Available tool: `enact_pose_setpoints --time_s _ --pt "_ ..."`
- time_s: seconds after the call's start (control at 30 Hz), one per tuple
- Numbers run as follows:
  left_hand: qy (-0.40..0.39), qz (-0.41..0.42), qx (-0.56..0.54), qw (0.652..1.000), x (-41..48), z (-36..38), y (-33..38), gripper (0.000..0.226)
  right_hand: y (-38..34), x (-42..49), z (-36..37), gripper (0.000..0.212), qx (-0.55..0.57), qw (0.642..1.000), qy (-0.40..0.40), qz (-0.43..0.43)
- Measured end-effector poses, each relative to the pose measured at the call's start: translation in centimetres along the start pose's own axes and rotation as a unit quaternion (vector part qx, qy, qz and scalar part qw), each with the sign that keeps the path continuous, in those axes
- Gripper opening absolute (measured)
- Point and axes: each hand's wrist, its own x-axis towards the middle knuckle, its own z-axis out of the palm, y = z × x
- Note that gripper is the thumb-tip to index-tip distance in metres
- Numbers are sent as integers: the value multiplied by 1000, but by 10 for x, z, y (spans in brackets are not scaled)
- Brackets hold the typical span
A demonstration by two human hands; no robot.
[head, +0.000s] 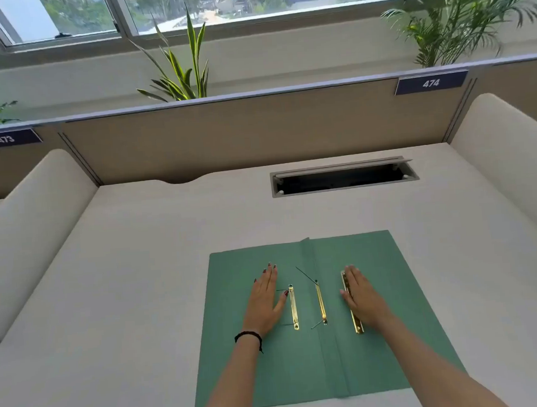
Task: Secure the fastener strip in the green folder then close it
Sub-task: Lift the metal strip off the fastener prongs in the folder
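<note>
the green paper folder lies wide open and flat on the pale off-white desk, crease running away from the camera. three shiny gold metal fastener strips sit on it, all roughly parallel to the crease: the left strip on the left flap, the middle strip right by the crease with thin dark prongs sticking out at both ends, and the right strip on the right flap.

the left hand is spread flat, palm down on the left flap, thumb tip just beside the left strip's far end, not gripping anything. there's a black band on that wrist. the right hand is also flat with fingers extended, lying partly over the right strip, touching it but not curled around it.

further back there's a rectangular cable slot in the desk, then a beige partition with a "474" label.
</note>
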Motion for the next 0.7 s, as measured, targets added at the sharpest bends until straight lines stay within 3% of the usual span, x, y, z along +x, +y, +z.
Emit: enact_pose_setpoints --time_s 0.1,0.3,0.4,0.7 --pt "-18 -10 -23 1000 -3 8 3 64 1 2 2 58 -19 1000 17 6" --pt "-90 -34 38 995 8 23 4 75 4 9 6 46 -29 999 42 0" --pt "-86 -38 59 994 6 24 3 77 3 11 5 45 -30 998 46 -6" --pt "-82 -39 63 994 20 24 0 77 2 32 -3 62 -29 998 50 -3"
